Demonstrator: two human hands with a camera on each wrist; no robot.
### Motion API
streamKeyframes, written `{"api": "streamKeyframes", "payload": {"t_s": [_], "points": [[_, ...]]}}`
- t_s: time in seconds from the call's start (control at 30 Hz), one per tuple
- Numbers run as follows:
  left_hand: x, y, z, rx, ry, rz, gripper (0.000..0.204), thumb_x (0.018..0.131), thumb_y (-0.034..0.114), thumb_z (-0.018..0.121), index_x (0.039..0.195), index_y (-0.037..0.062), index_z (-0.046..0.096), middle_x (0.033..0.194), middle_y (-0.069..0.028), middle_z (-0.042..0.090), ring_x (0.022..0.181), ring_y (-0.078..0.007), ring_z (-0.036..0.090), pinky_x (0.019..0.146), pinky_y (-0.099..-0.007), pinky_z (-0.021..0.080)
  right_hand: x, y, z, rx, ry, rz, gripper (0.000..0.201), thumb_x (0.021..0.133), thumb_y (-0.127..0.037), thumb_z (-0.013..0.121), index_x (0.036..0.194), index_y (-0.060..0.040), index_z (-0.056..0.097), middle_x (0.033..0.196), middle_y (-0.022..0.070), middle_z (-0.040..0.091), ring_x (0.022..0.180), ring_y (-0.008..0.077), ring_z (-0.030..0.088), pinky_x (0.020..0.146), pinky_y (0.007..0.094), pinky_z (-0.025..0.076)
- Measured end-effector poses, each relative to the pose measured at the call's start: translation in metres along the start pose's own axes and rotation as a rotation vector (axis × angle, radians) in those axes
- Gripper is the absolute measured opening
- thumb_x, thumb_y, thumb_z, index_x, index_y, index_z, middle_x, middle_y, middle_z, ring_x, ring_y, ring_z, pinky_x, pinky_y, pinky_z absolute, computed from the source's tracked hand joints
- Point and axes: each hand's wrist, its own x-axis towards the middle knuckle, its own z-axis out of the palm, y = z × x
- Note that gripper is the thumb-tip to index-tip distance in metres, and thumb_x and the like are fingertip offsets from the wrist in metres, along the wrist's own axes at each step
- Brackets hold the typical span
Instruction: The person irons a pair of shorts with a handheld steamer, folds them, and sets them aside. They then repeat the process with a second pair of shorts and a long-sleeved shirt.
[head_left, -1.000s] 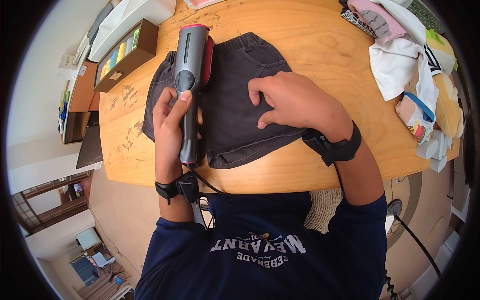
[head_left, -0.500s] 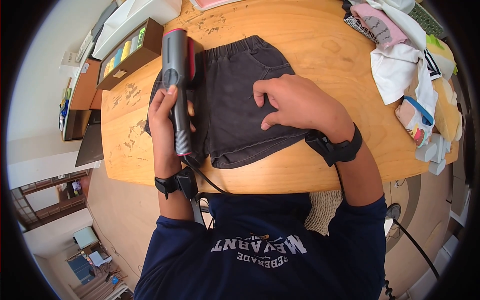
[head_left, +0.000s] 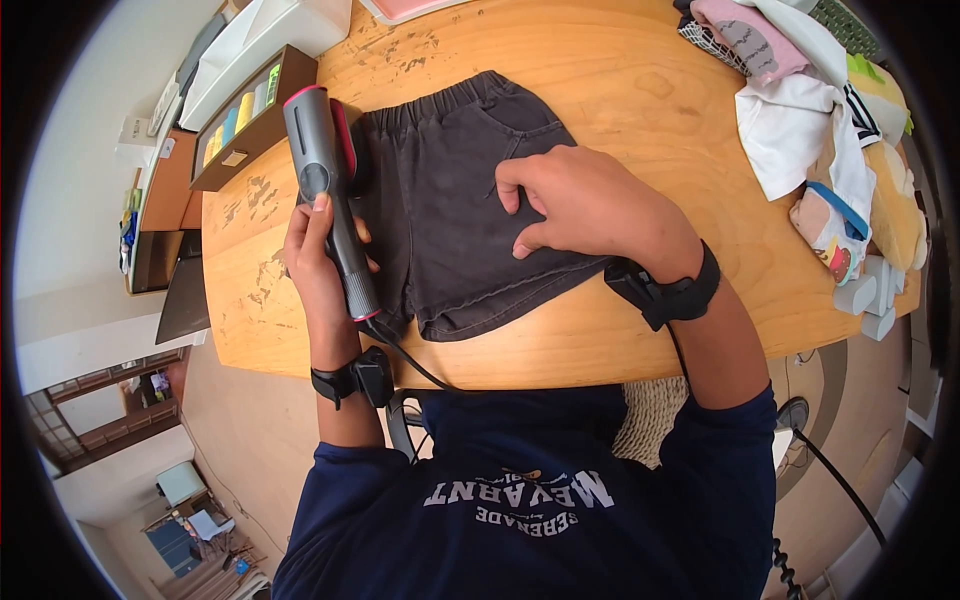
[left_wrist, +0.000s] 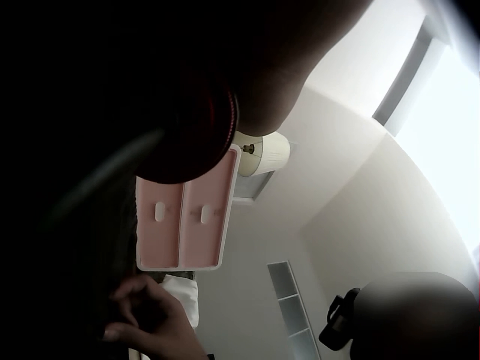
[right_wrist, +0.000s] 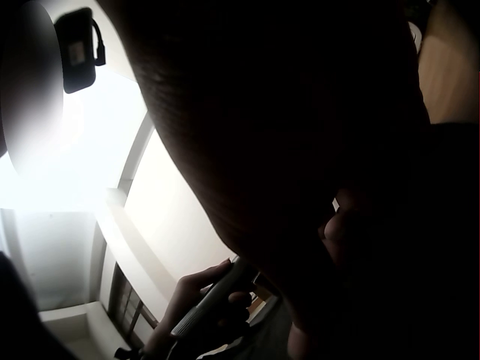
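Note:
In the head view, dark grey shorts [head_left: 465,170] lie flat on the wooden table, elastic waistband away from the body. The left hand [head_left: 318,262] grips the handle of a grey and red handheld appliance [head_left: 318,150], thumb on top near its round part. The appliance tilts over the left edge of the shorts; whether its red-edged plate touches them cannot be told. The right hand [head_left: 585,205] rests on the right leg of the shorts, fingers bent and thumb apart, gripping nothing plainly visible. The right wrist view shows the appliance handle [right_wrist: 206,307] in the left hand.
A brown box [head_left: 255,120] with rolled items stands at the table's left, by a white bin [head_left: 270,45]. Clothes [head_left: 785,130] are heaped on the right beside grey-white blocks [head_left: 875,295]. A pink tray [left_wrist: 202,217] is at the far side. A black cord [head_left: 410,362] runs from the appliance.
The left hand has moved the appliance leftward across the shorts to their left side, and its head now leans further left. The right hand has stayed almost where it was.

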Motion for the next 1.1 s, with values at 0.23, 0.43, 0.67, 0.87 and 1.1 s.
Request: {"api": "streamKeyframes", "payload": {"t_s": [0.23, 0.43, 0.67, 0.87, 1.1], "points": [[-0.009, -0.006, -0.022, 0.017, 0.141, 0.02, 0.03, 0.104, 0.034, 0.055, 0.09, 0.008, 0.05, 0.069, -0.0102, 0.062, 0.044, -0.0136, 0.056, 0.04, -0.0245, 0.05, 0.0, -0.001, -0.001, 0.024, -0.026, 0.019, 0.036, 0.07, -0.019, 0.088, 0.092, -0.0069, 0.062, 0.064, 0.0044, 0.054, 0.064, 0.0254, 0.059, 0.061, 0.0398, 0.044], [-0.019, -0.004, -0.047, -0.034, 0.144, -0.034, 0.026, 0.105, 0.031, 0.053, 0.094, 0.0081, 0.051, 0.067, -0.0091, 0.061, 0.043, -0.0135, 0.056, 0.039, -0.0244, 0.049, 0.001, -0.001, -0.001, 0.048, -0.008, 0.001, 0.037, 0.069, -0.017, 0.089, 0.091, -0.0063, 0.062, 0.063, 0.0041, 0.052, 0.061, 0.0246, 0.056, 0.06, 0.0389, 0.041], [-0.032, -0.005, -0.055, -0.014, 0.161, -0.043, 0.024, 0.105, 0.031, 0.053, 0.096, 0.0088, 0.051, 0.066, -0.0088, 0.061, 0.042, -0.0126, 0.055, 0.039, -0.0238, 0.049, 0.002, -0.001, -0.002, 0.048, -0.016, 0.019, 0.035, 0.069, -0.016, 0.088, 0.09, -0.0056, 0.061, 0.06, 0.0039, 0.05, 0.059, 0.0224, 0.054, 0.058, 0.0373, 0.039], [-0.039, -0.01, -0.068, 0.041, 0.155, -0.027, 0.027, 0.105, 0.033, 0.054, 0.095, 0.0091, 0.049, 0.068, -0.0095, 0.061, 0.044, -0.0119, 0.056, 0.04, -0.0231, 0.05, 0.001, 0.001, 0.0, 0.052, 0.005, -0.002, 0.036, 0.069, -0.015, 0.088, 0.089, -0.0052, 0.061, 0.059, 0.004, 0.048, 0.057, 0.022, 0.052, 0.057, 0.0373, 0.039], [-0.055, -0.01, -0.085, 0.037, 0.198, -0.068, 0.023, 0.106, 0.031, 0.05, 0.104, 0.008, 0.052, 0.066, -0.0093, 0.06, 0.044, -0.0126, 0.056, 0.041, -0.0229, 0.048, 0.002, -0.003, -0.001, 0.048, -0.014, 0.004, 0.036, 0.069, -0.014, 0.088, 0.089, -0.0044, 0.06, 0.058, 0.0036, 0.045, 0.055, 0.0206, 0.048, 0.056, 0.0365, 0.037]]}}
